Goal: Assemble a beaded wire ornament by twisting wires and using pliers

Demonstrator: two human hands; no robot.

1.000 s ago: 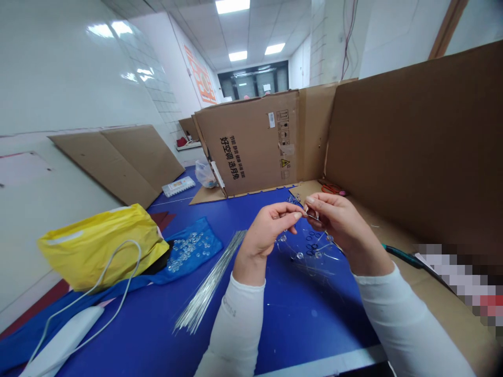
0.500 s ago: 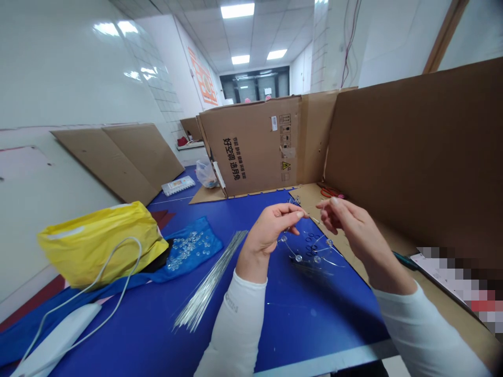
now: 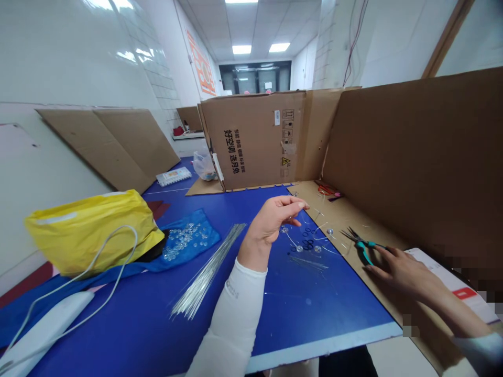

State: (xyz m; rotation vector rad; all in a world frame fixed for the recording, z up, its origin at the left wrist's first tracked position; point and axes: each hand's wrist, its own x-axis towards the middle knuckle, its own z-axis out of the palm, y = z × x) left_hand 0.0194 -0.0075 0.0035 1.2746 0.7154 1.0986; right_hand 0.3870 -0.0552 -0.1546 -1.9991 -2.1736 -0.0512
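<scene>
My left hand is closed in a pinch above the blue table, its thumb and forefinger on a thin beaded wire. Clear beads are strung along that wire below the fingers; its exact path is hard to follow. At the right, my right hand has its thumb and fingers around the teal handles of needle-nose pliers. Their jaws point up and left over the cardboard. Under the left hand lie small black rings and several short wire pieces.
A bundle of straight wires lies left of my left arm. Loose clear beads rest on blue cloth beside a yellow bag. Red-handled scissors lie near the cardboard wall. A white cable loops at left.
My right hand has left the beaded wire, moving right and down, and now grips the pliers, which have come into clear view. The left hand keeps its pinch nearly in place.
</scene>
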